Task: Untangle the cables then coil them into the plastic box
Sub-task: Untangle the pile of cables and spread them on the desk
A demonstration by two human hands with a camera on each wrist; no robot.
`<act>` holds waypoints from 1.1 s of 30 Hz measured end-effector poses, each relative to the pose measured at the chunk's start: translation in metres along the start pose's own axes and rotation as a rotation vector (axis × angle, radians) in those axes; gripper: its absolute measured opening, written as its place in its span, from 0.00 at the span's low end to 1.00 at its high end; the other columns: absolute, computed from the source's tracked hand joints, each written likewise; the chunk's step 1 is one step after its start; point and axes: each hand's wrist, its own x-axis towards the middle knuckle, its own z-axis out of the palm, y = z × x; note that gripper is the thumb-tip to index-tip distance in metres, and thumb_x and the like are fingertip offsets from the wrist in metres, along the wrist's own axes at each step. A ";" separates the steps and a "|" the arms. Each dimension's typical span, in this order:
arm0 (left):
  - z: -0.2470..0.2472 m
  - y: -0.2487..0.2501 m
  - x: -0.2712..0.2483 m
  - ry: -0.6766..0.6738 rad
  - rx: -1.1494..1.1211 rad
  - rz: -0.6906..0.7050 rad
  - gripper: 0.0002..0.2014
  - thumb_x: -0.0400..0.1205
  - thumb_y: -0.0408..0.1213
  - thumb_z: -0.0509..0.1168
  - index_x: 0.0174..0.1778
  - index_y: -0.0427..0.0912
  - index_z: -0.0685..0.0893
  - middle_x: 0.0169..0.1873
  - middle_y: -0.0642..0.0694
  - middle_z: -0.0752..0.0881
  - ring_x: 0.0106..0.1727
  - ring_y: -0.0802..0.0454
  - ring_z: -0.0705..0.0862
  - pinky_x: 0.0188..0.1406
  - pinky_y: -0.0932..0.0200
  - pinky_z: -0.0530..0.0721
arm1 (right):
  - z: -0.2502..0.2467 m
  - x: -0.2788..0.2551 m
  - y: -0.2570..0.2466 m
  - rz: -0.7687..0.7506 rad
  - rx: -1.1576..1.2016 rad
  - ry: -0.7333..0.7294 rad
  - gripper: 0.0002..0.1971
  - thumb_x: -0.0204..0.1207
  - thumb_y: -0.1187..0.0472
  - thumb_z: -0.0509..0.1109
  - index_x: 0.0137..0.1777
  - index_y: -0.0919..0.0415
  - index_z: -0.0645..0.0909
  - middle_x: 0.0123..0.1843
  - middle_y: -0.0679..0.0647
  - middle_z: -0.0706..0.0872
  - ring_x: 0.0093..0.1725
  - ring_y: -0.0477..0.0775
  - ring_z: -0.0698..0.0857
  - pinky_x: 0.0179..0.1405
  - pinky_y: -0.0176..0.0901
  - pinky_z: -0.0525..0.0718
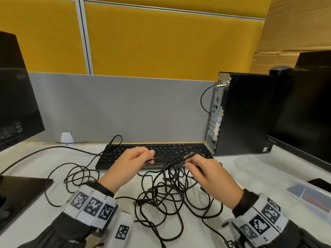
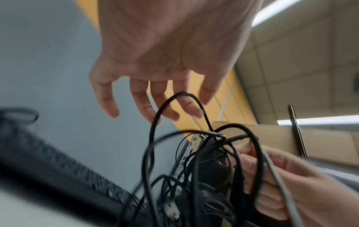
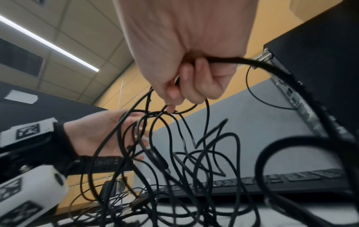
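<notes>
The right hand (image 3: 186, 61) is curled into a fist, while the left hand (image 2: 165, 53) hangs with fingers loosely spread.

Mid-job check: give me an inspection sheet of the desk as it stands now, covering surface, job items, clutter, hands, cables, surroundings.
Surface: white desk, partly covered by cable loops.
Job's things: tangled black cables heaped in front of the keyboard; clear plastic box at the right edge, no cable in it.
Clutter: computer tower, monitors at both sides.
Hands: left hand fingers spread, touching a strand, no firm grip seen; right hand curled around several strands, lifting them.
Cables: still knotted; one long strand trails off left.
Surroundings: grey and yellow partition panels, cardboard at right.
</notes>
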 end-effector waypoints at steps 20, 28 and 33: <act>-0.017 0.046 0.009 -0.203 -0.375 0.017 0.19 0.76 0.49 0.59 0.55 0.42 0.85 0.24 0.52 0.57 0.25 0.54 0.55 0.27 0.61 0.66 | -0.047 0.010 -0.011 -0.007 -0.002 0.052 0.05 0.80 0.55 0.65 0.44 0.50 0.80 0.42 0.42 0.84 0.43 0.39 0.82 0.43 0.30 0.78; -0.020 0.096 0.023 -0.139 -0.219 0.189 0.13 0.85 0.44 0.55 0.55 0.50 0.85 0.22 0.52 0.58 0.20 0.57 0.56 0.16 0.66 0.54 | 0.008 0.048 -0.014 0.067 0.336 -0.374 0.11 0.78 0.48 0.68 0.48 0.54 0.84 0.40 0.51 0.88 0.36 0.39 0.83 0.50 0.46 0.82; -0.050 0.092 0.031 0.079 -0.337 0.208 0.13 0.86 0.44 0.55 0.55 0.49 0.85 0.20 0.55 0.59 0.19 0.59 0.55 0.19 0.63 0.50 | -0.014 0.057 -0.014 0.033 0.193 -0.344 0.18 0.85 0.51 0.55 0.37 0.50 0.81 0.34 0.43 0.84 0.31 0.33 0.79 0.40 0.26 0.76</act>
